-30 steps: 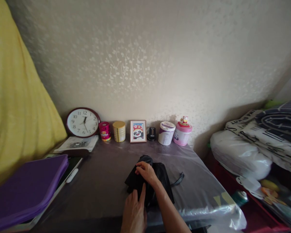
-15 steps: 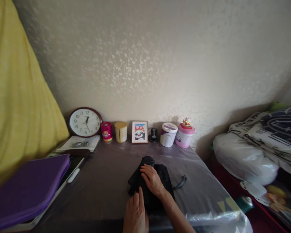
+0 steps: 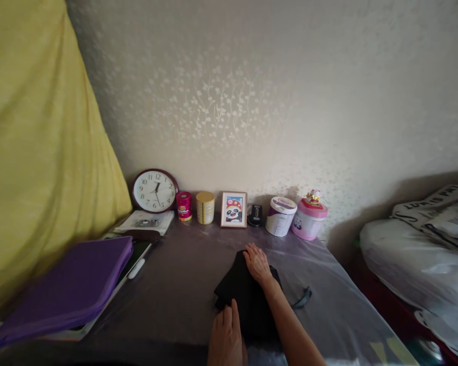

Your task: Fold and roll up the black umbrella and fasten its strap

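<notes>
A black piece of folded cloth (image 3: 245, 295) lies on the table near its front edge. My right hand (image 3: 258, 263) rests palm down on its upper part, with the fingers stretched out toward the far edge. At the lower left of the cloth is my left hand (image 3: 228, 328), its fingers extended and touching the fabric. A thin dark strap (image 3: 302, 298) sticks out to the right of the cloth on the tabletop. Parts of the cloth are hidden under both hands and the right forearm.
Along the wall stand a round clock (image 3: 155, 191), a pink tin (image 3: 183, 206), a yellow-lidded can (image 3: 205, 208), a panda picture frame (image 3: 234, 209), a black stapler-like object (image 3: 255, 216) and two tubs (image 3: 281, 217). Purple folders (image 3: 68, 284) lie left. White plastic-wrapped bundles (image 3: 412, 259) sit right.
The view has turned left, so everything sits further right. The bulge at the cloth's far end is now flattened, and my right hand has moved to that far end.
</notes>
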A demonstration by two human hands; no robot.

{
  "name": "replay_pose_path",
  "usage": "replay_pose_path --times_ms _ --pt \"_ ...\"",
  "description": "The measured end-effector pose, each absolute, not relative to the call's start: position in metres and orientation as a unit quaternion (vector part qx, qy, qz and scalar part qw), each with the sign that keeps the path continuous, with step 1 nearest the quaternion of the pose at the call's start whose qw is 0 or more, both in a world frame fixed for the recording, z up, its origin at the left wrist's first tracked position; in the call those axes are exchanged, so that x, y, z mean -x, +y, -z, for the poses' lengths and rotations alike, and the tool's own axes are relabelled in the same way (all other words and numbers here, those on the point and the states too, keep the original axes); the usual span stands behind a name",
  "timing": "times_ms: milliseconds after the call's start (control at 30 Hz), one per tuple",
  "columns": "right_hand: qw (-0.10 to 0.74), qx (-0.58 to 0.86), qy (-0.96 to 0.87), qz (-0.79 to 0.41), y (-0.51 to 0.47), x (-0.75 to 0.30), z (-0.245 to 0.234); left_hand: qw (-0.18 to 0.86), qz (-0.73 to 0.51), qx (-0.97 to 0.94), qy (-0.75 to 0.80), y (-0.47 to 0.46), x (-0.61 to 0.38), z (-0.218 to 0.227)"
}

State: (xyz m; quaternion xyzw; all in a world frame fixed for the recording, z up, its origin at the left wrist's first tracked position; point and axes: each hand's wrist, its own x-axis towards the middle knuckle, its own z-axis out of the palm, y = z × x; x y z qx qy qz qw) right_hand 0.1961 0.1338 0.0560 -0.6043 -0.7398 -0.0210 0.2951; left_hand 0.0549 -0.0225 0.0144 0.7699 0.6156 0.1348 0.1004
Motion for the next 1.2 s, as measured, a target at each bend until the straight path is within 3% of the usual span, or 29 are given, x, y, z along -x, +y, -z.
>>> replay_pose_path --times_ms 133,267,467,633,733,1000,1200 --pt "0.342 0.516 -0.785 0.000 0.097 -0.187 -0.071 0.106 -0.143 -0.769 0.613 -0.024 -0.054 -0.016" --pt "0.311 0.448 -0.836 -0.058 0.076 -0.179 -0.067 0.118 -0.161 -0.776 0.598 -0.029 -0.050 -0.028" --pt "0.387 0.595 -0.704 0.015 0.098 -0.210 -0.051 0.132 -0.161 -0.779 0.592 -0.031 -0.046 -0.037" --pt "0.435 0.698 -0.567 -0.049 0.081 -0.268 -0.041 0.136 -0.162 -0.778 0.592 -0.032 -0.046 -0.035" --pt "0.418 0.734 -0.525 -0.104 0.059 -0.289 -0.036 0.113 -0.171 -0.775 0.597 -0.037 -0.047 -0.039" --pt "0.409 0.718 -0.523 -0.210 0.027 -0.281 -0.044 0.087 -0.149 -0.779 0.603 -0.043 -0.047 -0.056" --pt "0.441 0.688 -0.537 -0.211 0.022 -0.271 -0.046 0.067 -0.159 -0.780 0.602 -0.043 -0.048 -0.053"
